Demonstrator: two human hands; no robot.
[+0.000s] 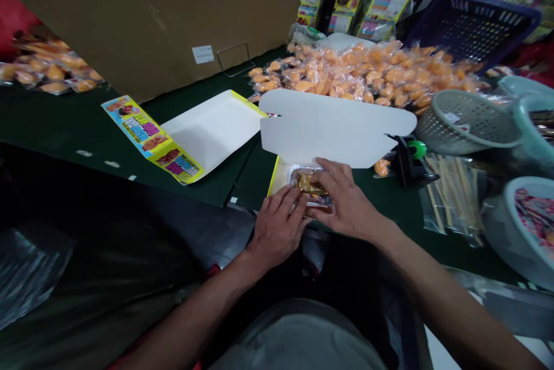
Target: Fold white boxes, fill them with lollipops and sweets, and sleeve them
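Note:
In front of me at the table edge, an opened card box (273,176) with a yellow edge holds a clear plastic pack (312,184) with brownish contents. Its large white flap (333,126) stands up on the far side. My right hand (341,194) is closed around the pack's right side, thumb near me and fingers over the top. My left hand (279,221) lies with its fingers stretched over the near left edge of box and pack. What lies under the fingertips is hidden. Another unfolded printed box (212,130) lies to the left, white inside up.
A heap of wrapped orange pieces (359,73) lies behind the flap. Right of it stand a grey perforated basket (470,124), a black tape dispenser (411,159), bagged wooden sticks (454,194) and a tub of small packets (506,231). A large cardboard carton (173,6) stands back left.

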